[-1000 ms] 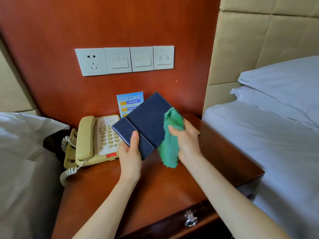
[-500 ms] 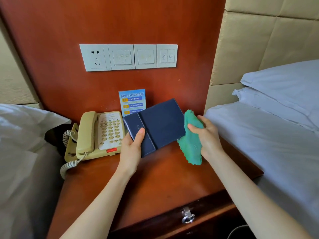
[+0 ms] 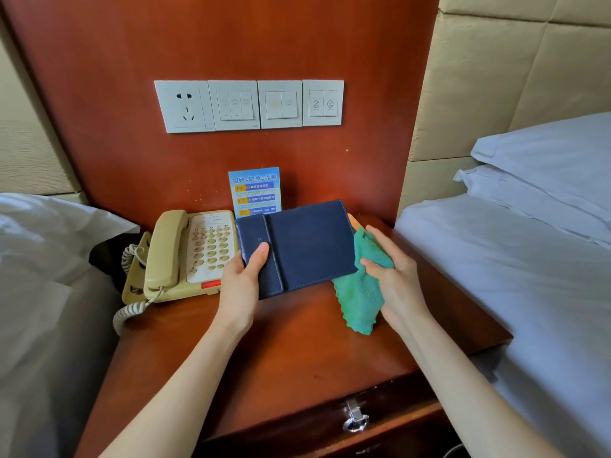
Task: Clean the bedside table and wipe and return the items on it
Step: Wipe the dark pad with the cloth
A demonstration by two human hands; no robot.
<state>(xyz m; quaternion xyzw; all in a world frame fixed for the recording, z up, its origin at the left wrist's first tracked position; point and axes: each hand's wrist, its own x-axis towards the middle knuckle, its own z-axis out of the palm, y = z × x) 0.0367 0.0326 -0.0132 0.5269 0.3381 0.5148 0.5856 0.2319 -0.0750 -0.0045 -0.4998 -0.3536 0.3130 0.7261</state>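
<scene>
White bedding (image 3: 39, 259) at far left edge. Beige corded telephone (image 3: 185, 256) sits on left rear of the wooden bedside table (image 3: 281, 352), handset in cradle, coiled cord hanging off the left side. Left hand (image 3: 241, 282) clamped on left end of a dark blue folder (image 3: 297, 246), thumb on top face; folder held flat-ish, tilted, above the table just right of the phone. Blue notice card (image 3: 254, 190) stands against the back panel behind the folder. Right hand (image 3: 393, 276) closed on a green cloth (image 3: 360, 292), cloth touching the folder's right edge, its tail hanging over the tabletop. White bed (image 3: 515, 266) at right
</scene>
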